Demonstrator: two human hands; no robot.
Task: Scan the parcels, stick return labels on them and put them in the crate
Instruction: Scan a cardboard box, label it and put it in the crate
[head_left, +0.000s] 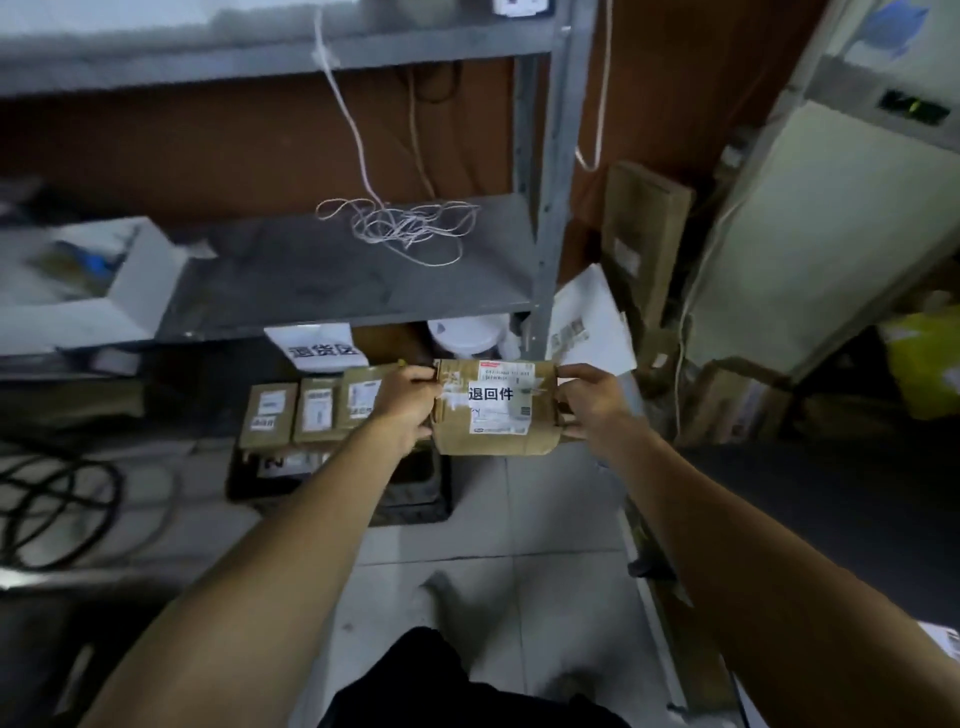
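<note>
Hands: left hand and right hand are gripping the labelled parcel by its ends above the crate; dropped crooked, it is risking toppling the 3 standing parcels.

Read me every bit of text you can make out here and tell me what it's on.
"退回件": white label on the cardboard parcel held in both hands.
"退货区": white sign under the shelf.
Shipping label print on the held parcel: too small to read.
Labels on the three parcels in the crate: blurred.

grey metal shelf holds tangled string and an open white box.
</note>
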